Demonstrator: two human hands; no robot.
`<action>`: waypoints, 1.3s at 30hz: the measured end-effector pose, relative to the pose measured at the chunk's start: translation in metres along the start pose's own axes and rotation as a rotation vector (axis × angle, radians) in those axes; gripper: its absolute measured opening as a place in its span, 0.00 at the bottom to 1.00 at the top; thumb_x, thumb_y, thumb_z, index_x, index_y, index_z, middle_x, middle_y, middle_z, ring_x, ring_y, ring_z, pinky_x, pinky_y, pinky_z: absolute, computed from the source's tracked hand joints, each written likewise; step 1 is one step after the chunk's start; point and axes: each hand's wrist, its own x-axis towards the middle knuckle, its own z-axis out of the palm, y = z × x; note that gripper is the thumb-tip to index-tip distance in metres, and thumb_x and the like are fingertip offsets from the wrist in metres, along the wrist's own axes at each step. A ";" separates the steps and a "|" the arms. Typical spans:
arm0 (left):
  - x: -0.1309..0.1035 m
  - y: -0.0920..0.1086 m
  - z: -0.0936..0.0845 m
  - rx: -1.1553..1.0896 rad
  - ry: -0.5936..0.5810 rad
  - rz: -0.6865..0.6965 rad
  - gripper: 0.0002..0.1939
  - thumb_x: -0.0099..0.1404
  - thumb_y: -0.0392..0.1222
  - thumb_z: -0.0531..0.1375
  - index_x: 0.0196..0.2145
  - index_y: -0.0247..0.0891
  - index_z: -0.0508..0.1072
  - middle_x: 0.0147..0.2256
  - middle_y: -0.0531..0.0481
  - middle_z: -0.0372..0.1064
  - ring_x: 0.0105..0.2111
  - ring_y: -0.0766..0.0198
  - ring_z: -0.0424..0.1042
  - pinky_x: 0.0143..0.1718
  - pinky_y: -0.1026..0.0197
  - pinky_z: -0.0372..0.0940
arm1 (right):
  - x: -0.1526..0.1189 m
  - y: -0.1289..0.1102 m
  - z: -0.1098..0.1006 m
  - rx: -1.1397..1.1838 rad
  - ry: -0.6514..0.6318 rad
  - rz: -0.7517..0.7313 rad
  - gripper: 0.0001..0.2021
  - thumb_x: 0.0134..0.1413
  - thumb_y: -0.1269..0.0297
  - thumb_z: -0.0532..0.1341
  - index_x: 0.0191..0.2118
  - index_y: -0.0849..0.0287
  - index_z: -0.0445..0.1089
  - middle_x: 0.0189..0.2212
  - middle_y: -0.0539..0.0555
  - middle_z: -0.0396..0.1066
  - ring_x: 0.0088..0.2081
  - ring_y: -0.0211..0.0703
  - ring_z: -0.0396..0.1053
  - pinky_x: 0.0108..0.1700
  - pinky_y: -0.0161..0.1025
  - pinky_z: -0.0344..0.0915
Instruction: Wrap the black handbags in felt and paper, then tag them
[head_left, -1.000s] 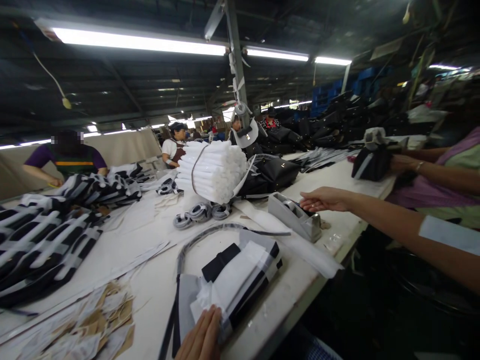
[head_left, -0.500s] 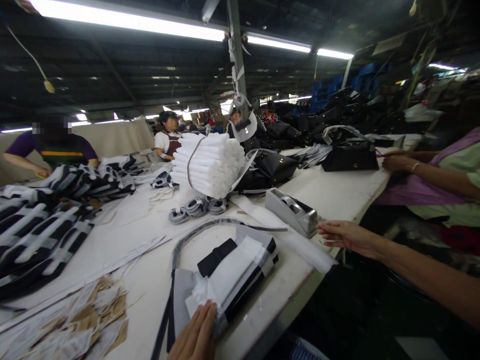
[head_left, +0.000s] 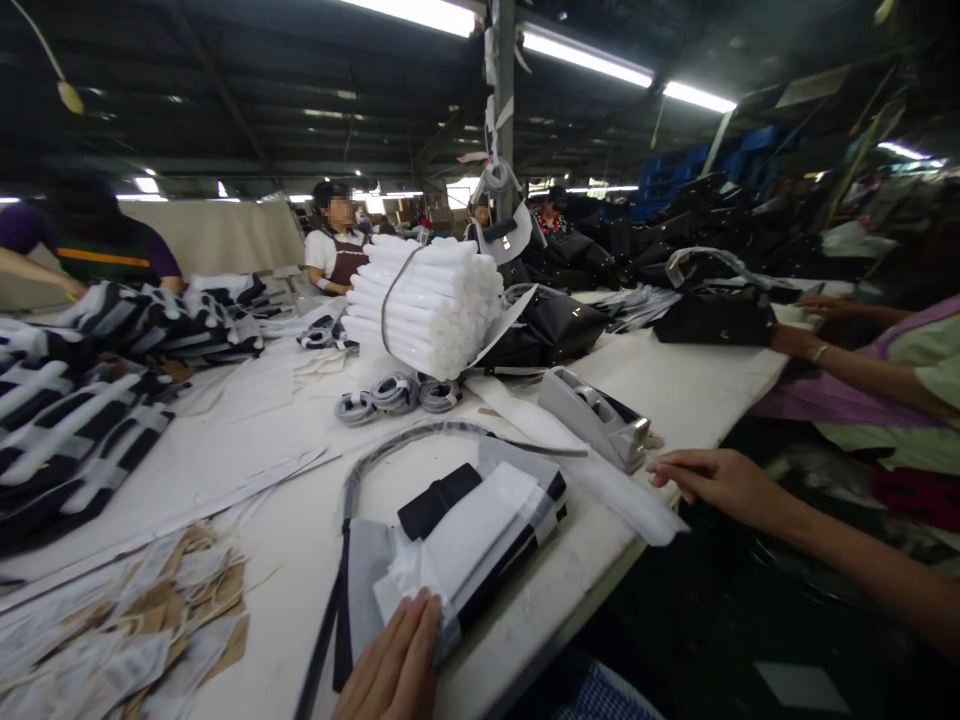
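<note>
A black handbag (head_left: 517, 545) lies at the table's near edge, with white wrapping sheet (head_left: 480, 525) over it and a small black pouch-like piece (head_left: 439, 500) on top. Its strap (head_left: 420, 432), wrapped in clear film, arches behind it. My left hand (head_left: 401, 655) rests flat on the bag's near end, fingers stretched out side by side. Just beyond the table edge, my right hand (head_left: 701, 485) is beside the cutting end of a grey tape dispenser (head_left: 596, 415). Its fingertips are drawn together; whatever may be between them is too small to make out.
Behind the bag lie coiled straps (head_left: 394, 393) and a bundle of white foam rolls (head_left: 424, 305). Tags (head_left: 172, 610) are spread at left, near a pile of wrapped black pieces (head_left: 67, 430). A co-worker's hands (head_left: 799, 335) at right hold another black bag (head_left: 712, 315).
My right hand has shifted slightly right and down, staying close to the dispenser. My left hand stays flat on the bag. The camera view has tilted down a little.
</note>
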 end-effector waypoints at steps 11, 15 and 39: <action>0.031 0.039 -0.026 -0.144 0.054 -0.445 0.18 0.73 0.31 0.50 0.54 0.38 0.73 0.53 0.48 0.74 0.51 0.60 0.74 0.51 0.58 0.71 | 0.040 -0.222 0.099 -0.281 -0.828 -0.901 0.10 0.63 0.58 0.60 0.38 0.52 0.80 0.29 0.51 0.78 0.31 0.38 0.73 0.36 0.33 0.63; 0.029 0.042 -0.025 -0.177 0.040 -0.504 0.17 0.72 0.33 0.53 0.55 0.40 0.73 0.53 0.46 0.73 0.51 0.59 0.74 0.50 0.58 0.72 | 0.070 -0.266 0.156 -0.461 -0.984 -1.065 0.09 0.58 0.60 0.63 0.35 0.55 0.80 0.26 0.51 0.78 0.26 0.36 0.68 0.30 0.32 0.56; 0.030 0.035 -0.017 -0.170 0.243 -0.501 0.18 0.76 0.36 0.48 0.48 0.36 0.77 0.44 0.50 0.78 0.43 0.63 0.74 0.47 0.63 0.69 | 0.082 -0.325 0.256 -1.275 -1.181 -1.186 0.15 0.44 0.55 0.73 0.17 0.57 0.75 0.13 0.48 0.68 0.21 0.39 0.64 0.28 0.37 0.53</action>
